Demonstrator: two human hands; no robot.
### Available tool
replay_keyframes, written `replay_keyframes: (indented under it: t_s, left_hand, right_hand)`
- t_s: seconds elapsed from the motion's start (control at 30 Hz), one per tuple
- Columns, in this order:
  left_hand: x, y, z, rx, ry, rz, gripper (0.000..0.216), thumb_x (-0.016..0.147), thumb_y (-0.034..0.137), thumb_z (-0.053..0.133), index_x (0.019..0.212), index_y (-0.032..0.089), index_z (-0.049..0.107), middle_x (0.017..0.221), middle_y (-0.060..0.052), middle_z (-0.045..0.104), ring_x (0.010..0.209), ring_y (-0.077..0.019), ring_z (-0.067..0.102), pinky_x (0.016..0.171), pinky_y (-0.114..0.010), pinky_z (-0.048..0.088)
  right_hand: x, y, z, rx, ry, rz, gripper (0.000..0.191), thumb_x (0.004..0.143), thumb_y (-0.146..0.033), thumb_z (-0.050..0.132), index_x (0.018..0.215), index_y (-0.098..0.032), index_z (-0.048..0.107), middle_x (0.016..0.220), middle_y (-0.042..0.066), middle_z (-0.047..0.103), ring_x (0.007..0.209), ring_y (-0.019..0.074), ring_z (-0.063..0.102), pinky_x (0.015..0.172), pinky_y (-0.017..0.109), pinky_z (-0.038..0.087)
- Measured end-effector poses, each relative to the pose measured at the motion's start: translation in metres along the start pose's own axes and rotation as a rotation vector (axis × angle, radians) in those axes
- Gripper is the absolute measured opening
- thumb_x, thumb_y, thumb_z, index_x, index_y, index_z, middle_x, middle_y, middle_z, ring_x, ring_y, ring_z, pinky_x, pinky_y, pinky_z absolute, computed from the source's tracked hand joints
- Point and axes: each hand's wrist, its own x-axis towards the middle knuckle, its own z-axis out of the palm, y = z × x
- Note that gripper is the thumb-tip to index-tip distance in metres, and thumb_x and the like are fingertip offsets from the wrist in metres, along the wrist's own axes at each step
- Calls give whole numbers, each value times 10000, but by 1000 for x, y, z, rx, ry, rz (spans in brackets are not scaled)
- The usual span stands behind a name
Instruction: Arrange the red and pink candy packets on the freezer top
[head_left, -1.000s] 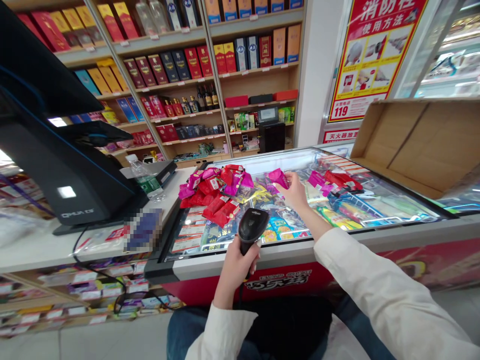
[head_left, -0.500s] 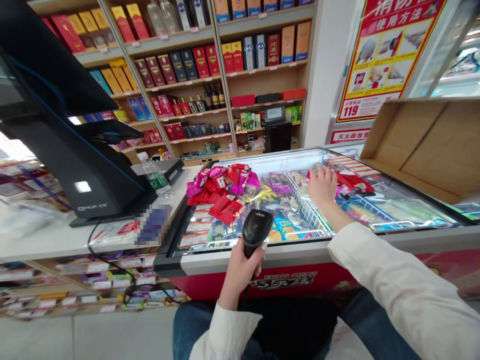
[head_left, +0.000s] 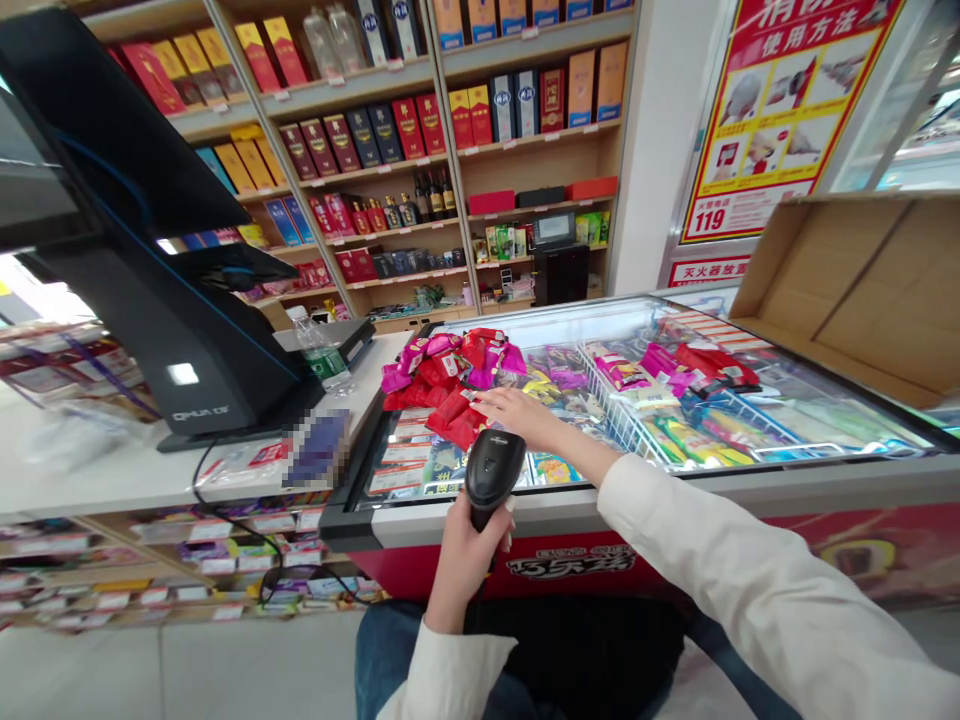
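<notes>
My left hand [head_left: 469, 548] is wrapped around the handle of a black barcode scanner [head_left: 495, 465], held upright in front of the freezer's edge. Over the glass top, my right hand [head_left: 519, 415] reaches left with its fingers stretched out. Its fingertips are at a red snack packet [head_left: 450, 408] on the near side of a heap; whether they touch it I cannot tell. Red and magenta packets [head_left: 431, 365] are piled in that heap. Farther right, a smaller group holds red packets [head_left: 716, 365] and a magenta packet [head_left: 667, 368].
A chest freezer [head_left: 570, 515] with a glass top spans the front. An open cardboard box [head_left: 847, 290] stands at its right. To the left, a counter [head_left: 45, 490] bears a checkout terminal [head_left: 217, 370] and a plastic bottle [head_left: 319, 350]. Shelves [head_left: 442, 140] with boxes line the back.
My right hand has moved left from the smaller packet group to the large heap. The scanner has dipped slightly and shifted left in my left hand. The view has shifted a little.
</notes>
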Motion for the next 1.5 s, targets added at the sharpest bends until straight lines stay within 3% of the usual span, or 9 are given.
replay_keyframes:
  t_s: [0.13, 0.3, 0.43, 0.57, 0.63, 0.83, 1.03, 1.2, 1.5]
  left_hand:
    - [4, -9, -9, 176, 21, 113, 258, 879, 450, 738, 869, 202, 669, 704, -28, 728, 704, -220, 687, 747, -338, 531]
    - [9, -21, -5, 265, 37, 166, 244, 881, 446, 725, 869, 203, 695, 795, -58, 755, 794, -258, 693, 793, -360, 518]
    - [12, -14, 3, 279, 20, 141, 241, 863, 448, 712, 872, 212, 665, 758, -49, 748, 778, -264, 699, 790, -365, 511]
    - [13, 6, 7, 314, -61, 68, 217, 854, 435, 680, 857, 222, 634, 716, -35, 745, 724, -262, 707, 765, -364, 505]
    - [15, 11, 7, 346, -60, 61, 210, 848, 432, 680, 854, 227, 634, 713, -37, 751, 735, -271, 718, 776, -368, 503]
    - [21, -1, 9, 365, -15, 62, 239, 870, 483, 681, 853, 251, 625, 676, -34, 748, 716, -274, 732, 764, -362, 509]
    - [21, -7, 9, 442, 5, 70, 250, 853, 497, 690, 853, 256, 623, 659, -28, 722, 646, -267, 707, 722, -365, 500]
    - [19, -5, 10, 467, 23, 70, 266, 849, 513, 683, 850, 255, 616, 679, -33, 720, 665, -273, 716, 728, -368, 504]
    - [19, -5, 8, 457, -11, 62, 287, 855, 526, 674, 902, 247, 634, 660, -34, 731, 654, -276, 710, 718, -368, 497]
  right_hand:
    - [-8, 0, -6, 15, 24, 36, 464, 982, -154, 674, 1445, -132, 652, 1544, 230, 638, 1426, 349, 573, 1180, 534, 473]
    - [-24, 7, -12, 29, -28, 106, 308, 999, -224, 690, 1288, -119, 688, 1230, 212, 748, 1206, 357, 645, 1055, 496, 506]
    - [-31, 14, -16, 80, -25, 180, 427, 970, -222, 725, 1386, -148, 665, 1307, 205, 723, 1249, 339, 623, 1073, 468, 488]
    - [-34, 17, -32, 101, -184, 232, 108, 955, -248, 714, 971, -160, 775, 1009, 155, 772, 1087, 332, 688, 989, 425, 501]
    - [-37, 21, -41, 214, -201, 306, 142, 908, -305, 774, 864, -174, 744, 946, 130, 777, 1003, 326, 714, 920, 407, 526]
    - [-58, 39, -39, 969, 248, 626, 588, 649, -453, 977, 1104, -216, 688, 1052, 83, 815, 959, 277, 766, 815, 383, 609]
    - [-67, 46, -30, 1244, 487, 858, 621, 639, -576, 955, 1115, -256, 718, 1071, 73, 818, 929, 271, 771, 669, 338, 617]
    - [-68, 43, -27, 1341, 538, 811, 549, 707, -598, 920, 1093, -268, 711, 1067, 75, 814, 947, 278, 777, 698, 372, 667]
    - [-69, 38, -26, 1295, 471, 814, 464, 753, -529, 935, 1061, -226, 766, 878, 47, 791, 694, 196, 702, 550, 305, 630]
